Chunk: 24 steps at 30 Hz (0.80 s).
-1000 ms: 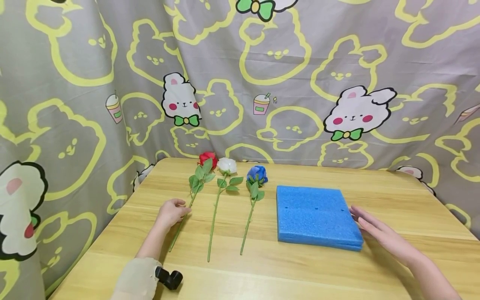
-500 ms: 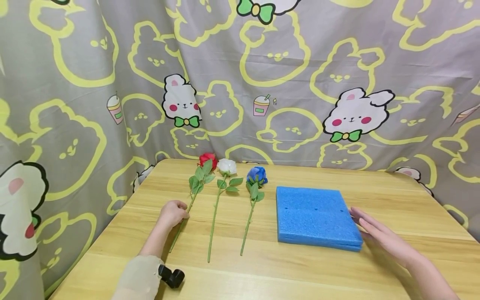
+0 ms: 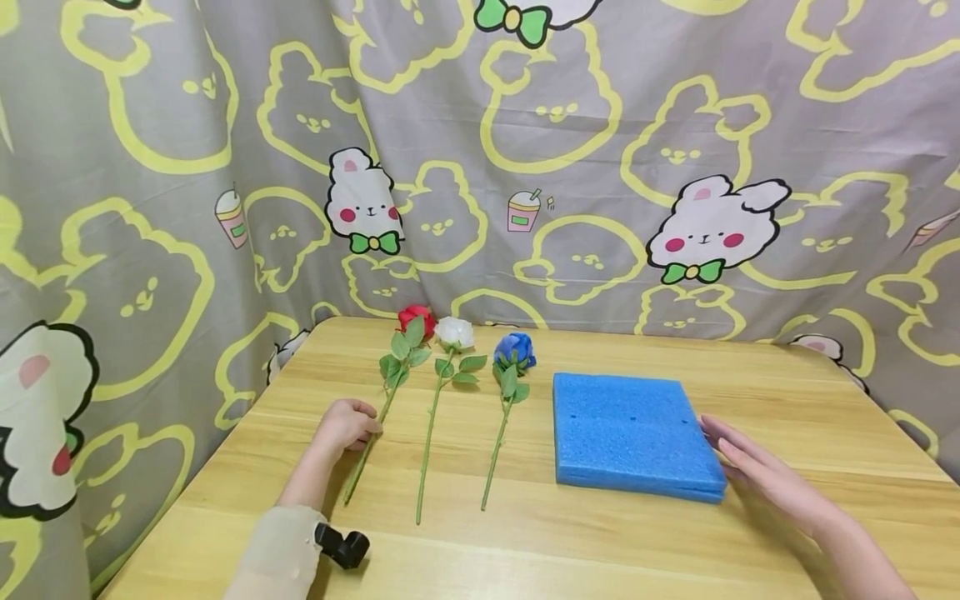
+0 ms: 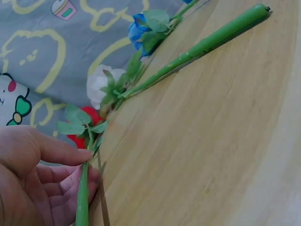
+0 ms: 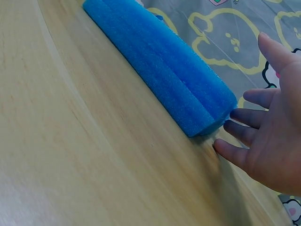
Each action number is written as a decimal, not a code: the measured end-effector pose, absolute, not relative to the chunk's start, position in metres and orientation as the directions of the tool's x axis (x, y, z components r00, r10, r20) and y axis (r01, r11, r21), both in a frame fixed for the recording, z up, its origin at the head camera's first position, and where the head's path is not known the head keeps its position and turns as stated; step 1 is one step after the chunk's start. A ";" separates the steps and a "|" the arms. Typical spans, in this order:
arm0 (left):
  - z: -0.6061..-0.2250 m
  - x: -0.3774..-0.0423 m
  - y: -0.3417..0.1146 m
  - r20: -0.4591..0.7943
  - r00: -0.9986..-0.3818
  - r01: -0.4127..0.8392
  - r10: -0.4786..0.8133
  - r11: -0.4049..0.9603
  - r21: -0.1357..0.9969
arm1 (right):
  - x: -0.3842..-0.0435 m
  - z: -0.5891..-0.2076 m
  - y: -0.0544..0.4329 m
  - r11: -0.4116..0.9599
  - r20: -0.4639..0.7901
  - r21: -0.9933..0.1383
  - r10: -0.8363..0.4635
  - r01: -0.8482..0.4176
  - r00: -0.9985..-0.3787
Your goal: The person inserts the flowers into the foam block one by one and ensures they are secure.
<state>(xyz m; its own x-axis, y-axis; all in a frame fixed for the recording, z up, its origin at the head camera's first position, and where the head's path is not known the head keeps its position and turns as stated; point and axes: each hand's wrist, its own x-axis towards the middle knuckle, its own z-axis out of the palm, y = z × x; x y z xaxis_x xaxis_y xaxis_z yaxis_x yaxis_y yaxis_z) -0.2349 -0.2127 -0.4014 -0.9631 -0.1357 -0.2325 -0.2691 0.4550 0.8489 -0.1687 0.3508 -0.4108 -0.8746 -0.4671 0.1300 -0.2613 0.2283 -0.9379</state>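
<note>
1. Wood-grain tabletop (image 3: pixel 585 550): broad stretch nearest, far edge just beyond the red, green-stemmed rose (image 3: pixel 400 346).
2. Left hand (image 3: pixel 347 423): thumb and fingers pinching its stem.
3. Right hand (image 3: pixel 761 473): fingers spread beside the flat blue foam block (image 3: pixel 637 437).

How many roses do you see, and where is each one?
3: the red rose, its stem in the left hand; the white rose, in the middle; the blue rose, nearest the blue foam. None seems hidden.

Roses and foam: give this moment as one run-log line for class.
left hand: pinches red rose by stem | right hand: extended beside blue foam block, contact unclear | white rose, blue rose: lying on table
</note>
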 end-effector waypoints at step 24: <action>-0.402 -0.232 -0.217 -0.305 -0.952 -0.284 0.034 0.282 0.916 | -0.167 -0.412 0.352 0.253 0.085 -0.943 -0.447 -0.217 -0.891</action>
